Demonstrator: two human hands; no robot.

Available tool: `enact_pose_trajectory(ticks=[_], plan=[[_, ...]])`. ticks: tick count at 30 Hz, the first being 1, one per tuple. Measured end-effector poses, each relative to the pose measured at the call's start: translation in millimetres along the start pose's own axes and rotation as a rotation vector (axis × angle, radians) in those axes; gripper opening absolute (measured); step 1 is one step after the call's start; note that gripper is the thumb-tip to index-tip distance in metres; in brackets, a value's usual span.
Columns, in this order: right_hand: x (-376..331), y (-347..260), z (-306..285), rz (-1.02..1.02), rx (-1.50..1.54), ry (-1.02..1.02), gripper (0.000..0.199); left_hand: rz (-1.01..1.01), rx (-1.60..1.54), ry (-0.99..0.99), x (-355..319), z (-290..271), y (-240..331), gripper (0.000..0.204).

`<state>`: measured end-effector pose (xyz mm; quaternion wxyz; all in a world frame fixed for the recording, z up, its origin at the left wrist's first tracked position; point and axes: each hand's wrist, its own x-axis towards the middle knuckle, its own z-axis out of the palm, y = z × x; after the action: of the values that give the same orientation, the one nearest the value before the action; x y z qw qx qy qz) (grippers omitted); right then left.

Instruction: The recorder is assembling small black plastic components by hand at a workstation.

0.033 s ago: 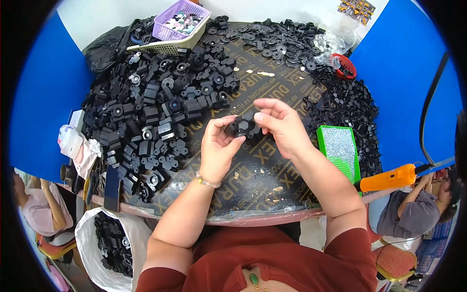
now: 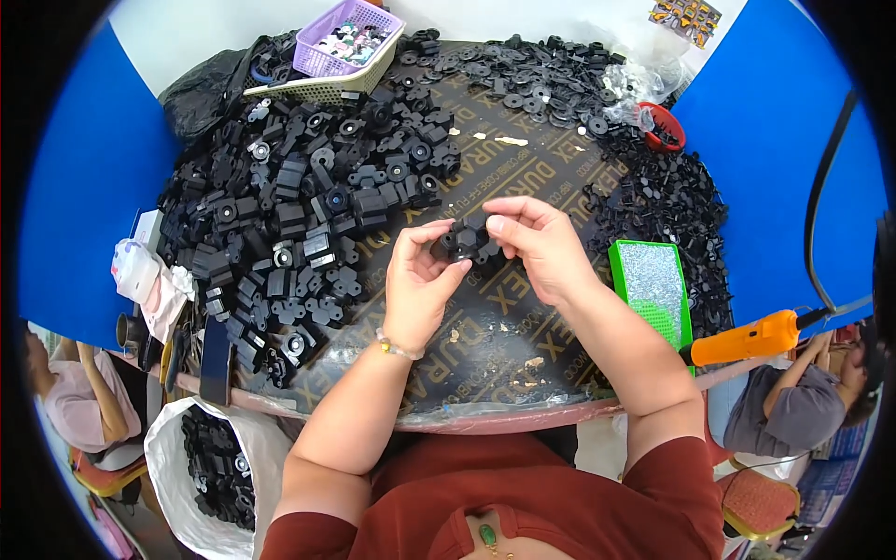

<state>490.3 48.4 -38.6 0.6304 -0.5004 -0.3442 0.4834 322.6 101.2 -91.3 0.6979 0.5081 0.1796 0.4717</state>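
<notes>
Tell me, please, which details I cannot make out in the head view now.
In the head view:
- Underside of the black part: turned away from the camera, above the left hand.
- Bottom of the white sack: cut off by the lower edge.
- Single silvery bits: too small.
- Inside of the black bag: hidden by its plastic.

My left hand held a black part, my right hand at its edge; a purple basket sat at eleven o'clock, a red bowl at two.
</notes>
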Motion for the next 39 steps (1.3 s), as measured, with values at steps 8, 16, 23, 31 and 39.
enact_pose_trajectory(ticks=[8, 16, 23, 31, 39], plan=[[-2, 5, 6, 0.074, 0.075, 0.008, 0.02, 0.074, 0.094, 0.024, -1, -5, -1, 0.045], [0, -1, 0, 0.108, -0.004, -0.017, 0.019, 0.07, 0.092, 0.018, 0, -5, 1, 0.045], [-2, -14, 1, 0.128, -0.069, -0.083, 0.019, 0.154, 0.143, -0.004, -1, -7, -4, 0.045], [-1, -12, -5, 0.233, 0.01, -0.159, 0.035, 0.149, 0.097, -0.125, -1, -8, -1, 0.046], [37, -33, -53, -0.428, -0.946, 0.084, 0.054, 0.473, 1.529, 0.155, 23, -27, 20, 0.065]])
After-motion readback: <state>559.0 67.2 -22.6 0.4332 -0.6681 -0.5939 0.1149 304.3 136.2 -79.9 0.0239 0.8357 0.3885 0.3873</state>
